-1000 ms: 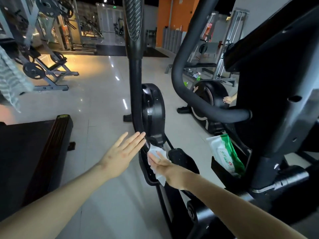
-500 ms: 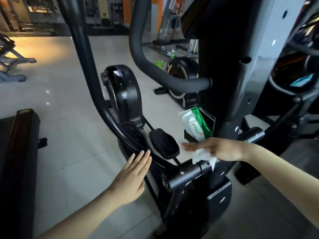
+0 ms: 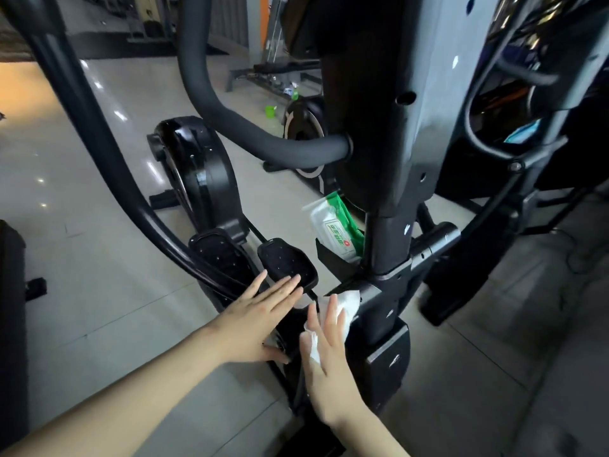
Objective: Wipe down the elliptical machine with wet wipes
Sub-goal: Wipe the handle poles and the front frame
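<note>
On the left, a curved black arm (image 3: 82,127) of the elliptical machine (image 3: 389,159) sweeps down to the 2 pedals (image 3: 286,262), with the glossy flywheel housing (image 3: 194,173) behind them on the tiled floor (image 3: 99,291). The left hand (image 3: 260,321) lies flat over the low black frame just below the pedals, its grip released, fingers straight and together, holding nothing. Just beside it, the right hand (image 3: 326,354) presses a white wet wipe (image 3: 349,301) against the joint at the foot of the centre post, fingers straight, the grip not curled round the cloth. Above, a green and white pack of wipes (image 3: 336,229) stands tilted in a black holder touching the post
</note>
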